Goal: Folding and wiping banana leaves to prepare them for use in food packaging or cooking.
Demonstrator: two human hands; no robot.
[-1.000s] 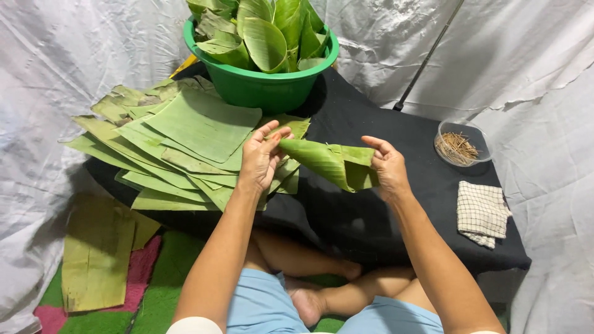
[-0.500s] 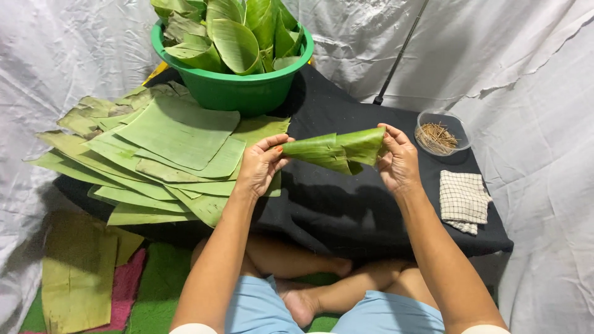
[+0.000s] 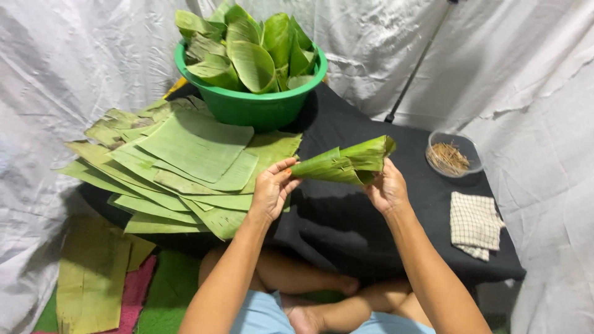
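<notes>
Two bare hands, one leaf cone (image 3: 343, 164) held between them above a low table (image 3: 346, 216). Left hand (image 3: 271, 188) pinching the cone's narrow tip, fingers closed on it; right hand (image 3: 387, 188) wrapped under the wide end, thumb pressed to the folded edge (both grips firmly closed, nothing else in either hand). Cone lying almost level, tip toward the left hand, open mouth tilted up past the right.

Left of the grip: one fanned stack of flat cut leaves (image 3: 179, 170), roughly a dozen, exact count hard to tell where overlapped; rectangular, ribbed, dull green with dry brownish edges. Beyond the grip: one round green plastic tub (image 3: 250, 105), packed with about ten finished cones (image 3: 253, 52), glossy, pointing upward. Right of the grip: one small clear bowl (image 3: 455, 154) of thin brown sticks (too fine to count). Nearer, beside the right forearm: one folded checked cloth (image 3: 475, 224), cream with dark lines.

Table covered in matte black fabric. Wrinkled white sheeting (image 3: 520, 74) hung all around as backdrop, with one thin dark pole (image 3: 414, 68) leaning against it. Below the table, left of the left arm: more flat leaves (image 3: 93, 278) on a pink and green mat (image 3: 139, 294). Crossed bare legs and pale blue shorts (image 3: 266, 315) directly beneath the grip.
</notes>
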